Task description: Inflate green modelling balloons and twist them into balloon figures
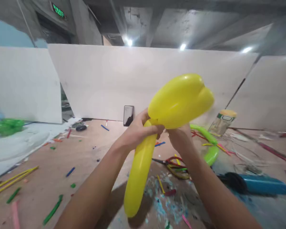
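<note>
Clasping a yellow balloon [175, 103] at its pinched joint, mid-frame, the left hand [146, 127] has thumb and fingers closed around the narrow neck; the right hand [180, 135] is mostly hidden behind the bulging upper part, so from where I stand I cannot tell how it grips. The step in hand looks like twisting or securing that joint; the next move probably calls for a steady hold there. Below, coloured scraps [53, 209] litter the tabletop [81, 165] around red-handled scissors [166, 162], with a blue pump [264, 184] at lower right. White panels [109, 82] stand behind, beneath a lit concrete ceiling [139, 27].
</note>
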{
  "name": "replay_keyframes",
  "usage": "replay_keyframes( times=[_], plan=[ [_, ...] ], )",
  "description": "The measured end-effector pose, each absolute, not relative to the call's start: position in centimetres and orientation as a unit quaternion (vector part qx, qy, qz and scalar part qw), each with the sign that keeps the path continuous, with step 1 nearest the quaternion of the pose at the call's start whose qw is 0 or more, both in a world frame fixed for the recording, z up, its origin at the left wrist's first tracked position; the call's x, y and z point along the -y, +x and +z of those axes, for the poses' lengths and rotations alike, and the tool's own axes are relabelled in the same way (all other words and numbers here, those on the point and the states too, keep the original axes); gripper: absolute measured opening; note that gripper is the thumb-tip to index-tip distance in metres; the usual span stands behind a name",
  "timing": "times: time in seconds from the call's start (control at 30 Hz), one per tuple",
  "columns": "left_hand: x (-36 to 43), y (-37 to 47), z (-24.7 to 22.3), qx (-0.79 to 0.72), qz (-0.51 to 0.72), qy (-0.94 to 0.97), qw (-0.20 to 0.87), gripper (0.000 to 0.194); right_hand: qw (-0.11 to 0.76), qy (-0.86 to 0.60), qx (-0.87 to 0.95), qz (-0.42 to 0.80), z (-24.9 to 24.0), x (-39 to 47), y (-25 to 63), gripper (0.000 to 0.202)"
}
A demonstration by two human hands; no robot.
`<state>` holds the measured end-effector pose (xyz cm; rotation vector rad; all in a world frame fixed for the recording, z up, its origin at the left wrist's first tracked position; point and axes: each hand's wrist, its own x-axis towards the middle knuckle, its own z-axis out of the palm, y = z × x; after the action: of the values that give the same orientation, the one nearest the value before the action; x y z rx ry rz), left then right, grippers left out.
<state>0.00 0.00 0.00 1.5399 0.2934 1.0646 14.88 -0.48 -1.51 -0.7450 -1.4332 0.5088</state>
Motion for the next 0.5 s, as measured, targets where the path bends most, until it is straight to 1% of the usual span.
replay_keyframes(
  times=[0.07,0.13,0.2,0.3,0.43,0.5],
  plan=[
    [-0.3,0.3,0.0,-0.141,0.503,0.641,0.562,0.033,0.658,-0.325,0.637,0.234,-1.8,0.4,14.5,0.020],
    [-0.6,0.4,0.1,-0.160,0.543,0.620,0.543,0.033,0.655,-0.326,0.650,0.205,-2.0,0.5,14.1,0.017],
    [-0.9,0.4,0.2,-0.186,0.577,0.596,0.526,0.033,0.654,-0.336,0.665,0.129,-2.0,1.0,13.7,0.012],
    [-1.2,0.3,0.0,-0.212,0.606,0.586,0.495,0.033,0.630,-0.332,0.701,-0.010,-2.0,1.6,13.4,0.008],
    [-1.3,0.8,-0.6,-0.222,0.587,0.611,0.483,0.033,0.600,-0.323,0.704,-0.201,-2.8,1.1,14.1,0.009],
    [-1.4,1.0,-0.9,-0.228,0.572,0.612,0.497,0.031,0.575,-0.339,0.699,-0.258,-3.2,0.5,14.5,0.008]
  ],
)
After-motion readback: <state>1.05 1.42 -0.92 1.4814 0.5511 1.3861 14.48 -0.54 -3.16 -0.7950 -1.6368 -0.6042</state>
